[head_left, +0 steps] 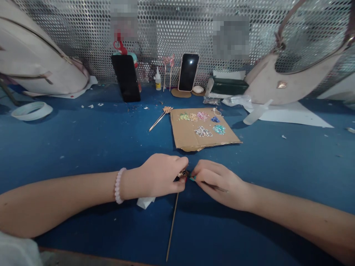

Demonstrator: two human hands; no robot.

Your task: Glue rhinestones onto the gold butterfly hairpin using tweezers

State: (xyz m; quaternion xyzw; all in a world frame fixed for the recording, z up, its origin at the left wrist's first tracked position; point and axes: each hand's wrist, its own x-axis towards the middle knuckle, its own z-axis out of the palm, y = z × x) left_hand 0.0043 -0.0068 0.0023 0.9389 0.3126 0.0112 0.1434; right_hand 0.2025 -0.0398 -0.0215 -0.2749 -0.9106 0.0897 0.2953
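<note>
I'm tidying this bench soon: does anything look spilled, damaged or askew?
The cardboard has a ragged near edge, as if torn. Small white scraps lie loose on the blue tabletop, left of the black phone, like stray litter. The coloured piles show no obvious spill.

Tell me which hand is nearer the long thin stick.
Left. The left hand is at the far end of the thin stick; the right hand is off to its right.
</note>
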